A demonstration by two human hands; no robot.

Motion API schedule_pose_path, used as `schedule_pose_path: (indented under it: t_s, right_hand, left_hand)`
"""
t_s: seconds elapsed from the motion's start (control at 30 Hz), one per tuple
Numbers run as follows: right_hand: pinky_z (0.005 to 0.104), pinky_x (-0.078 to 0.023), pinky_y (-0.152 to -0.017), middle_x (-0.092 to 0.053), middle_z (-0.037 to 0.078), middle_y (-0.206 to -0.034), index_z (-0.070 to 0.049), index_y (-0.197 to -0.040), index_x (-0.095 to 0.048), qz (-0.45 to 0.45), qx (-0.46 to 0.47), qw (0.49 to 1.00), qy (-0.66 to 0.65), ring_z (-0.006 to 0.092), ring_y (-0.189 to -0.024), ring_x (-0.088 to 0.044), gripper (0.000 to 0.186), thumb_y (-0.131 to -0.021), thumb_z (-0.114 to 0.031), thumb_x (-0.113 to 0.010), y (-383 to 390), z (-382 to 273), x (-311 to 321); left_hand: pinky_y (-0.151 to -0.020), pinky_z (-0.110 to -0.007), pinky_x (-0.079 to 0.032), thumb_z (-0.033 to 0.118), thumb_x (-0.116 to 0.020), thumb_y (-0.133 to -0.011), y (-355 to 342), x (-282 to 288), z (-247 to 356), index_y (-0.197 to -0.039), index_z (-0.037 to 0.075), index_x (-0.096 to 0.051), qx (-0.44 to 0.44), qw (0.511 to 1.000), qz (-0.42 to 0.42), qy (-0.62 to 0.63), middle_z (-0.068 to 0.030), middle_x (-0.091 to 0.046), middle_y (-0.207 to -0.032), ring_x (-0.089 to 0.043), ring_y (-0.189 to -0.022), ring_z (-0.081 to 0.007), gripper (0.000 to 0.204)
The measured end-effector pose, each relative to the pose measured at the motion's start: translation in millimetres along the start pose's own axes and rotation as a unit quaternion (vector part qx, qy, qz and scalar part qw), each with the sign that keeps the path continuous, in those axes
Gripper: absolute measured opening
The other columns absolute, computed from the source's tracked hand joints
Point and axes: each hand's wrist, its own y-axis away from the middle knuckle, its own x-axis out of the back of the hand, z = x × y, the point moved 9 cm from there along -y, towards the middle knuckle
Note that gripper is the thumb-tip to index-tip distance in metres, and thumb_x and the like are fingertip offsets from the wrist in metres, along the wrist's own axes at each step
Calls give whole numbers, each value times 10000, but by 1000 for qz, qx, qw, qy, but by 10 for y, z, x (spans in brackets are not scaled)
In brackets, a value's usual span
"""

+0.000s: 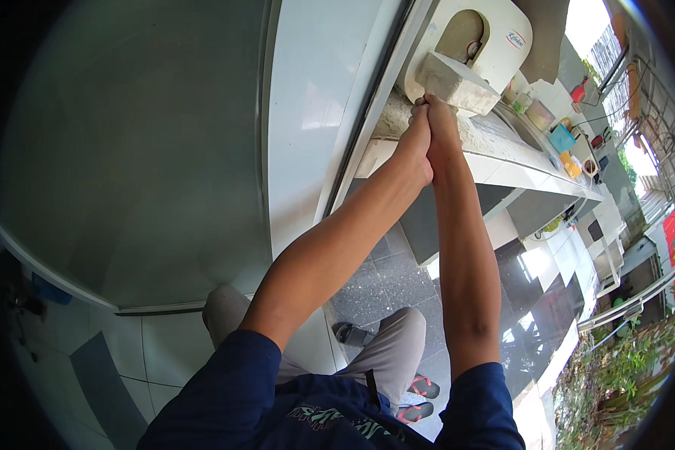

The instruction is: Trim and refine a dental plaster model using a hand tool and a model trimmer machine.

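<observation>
Both my arms reach forward, and the hands come together over the counter's near end. My left hand (418,129) is closed and pressed against my right hand (442,122), whose fingers are also curled in. Whatever lies between them, if anything, is hidden. Just beyond the fingers is a pale grey, dusty block-like piece (457,81), partly covered by the hands; I cannot tell whether they touch it. It stands in front of a cream-white rounded appliance or container (507,37) with an arched opening. Dusty crumbs lie on the tiled counter (495,154) around them.
A sliding door frame (367,105) runs close on the left, beside a large dark glass panel (142,150). Farther along the counter are a sink (519,129), a blue container (562,138) and a yellow-orange item (570,165). Sandals (425,387) lie on the floor by my legs.
</observation>
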Motion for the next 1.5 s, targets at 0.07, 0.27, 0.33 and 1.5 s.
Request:
schedule_pose_path:
  t_s: [0.07, 0.27, 0.33, 1.5]
  right_hand:
    - [292, -346, -590, -475, 5, -727, -75, -833, -538, -57, -33, 978, -199, 128, -656, -387, 250, -981, -259, -455, -5, 34, -137]
    - [296, -359, -482, -470, 4, -615, -104, -776, -501, -56, 65, 992, -94, 131, -515, -406, 254, -974, -257, -458, 45, -168, -134]
    - [293, -358, -486, -470, 0, -618, -106, -780, -506, -88, 29, 972, -215, 129, -513, -400, 255, -974, -265, -463, 59, -54, -144]
    - [385, -381, -508, -494, 133, -563, 26, -720, -520, -84, 220, 972, -26, 244, -489, -449, 417, -956, -289, -383, -109, -111, -88]
  left_hand:
    - [-920, -384, -471, 620, -414, -924, -27, -14, -13, -1364, 127, -439, 14, 1000, -10, 6, -83, -528, -1297, -548, -1143, -194, 661]
    - [-848, -389, -506, 624, -411, -926, -16, -96, 73, -1323, 131, -482, 4, 1000, -16, 1, -98, -588, -1186, -629, -971, -213, 637]
    - [-796, -394, -548, 571, -484, -928, -38, 13, -23, -1211, 117, -542, 19, 999, 26, 34, -69, -620, -1081, -643, -876, -248, 538]
    - [-1135, -379, -217, 311, -626, -886, 366, -78, 173, -1488, 37, -184, -320, 880, -44, -348, -159, -299, -1469, -259, -1392, -240, 796]
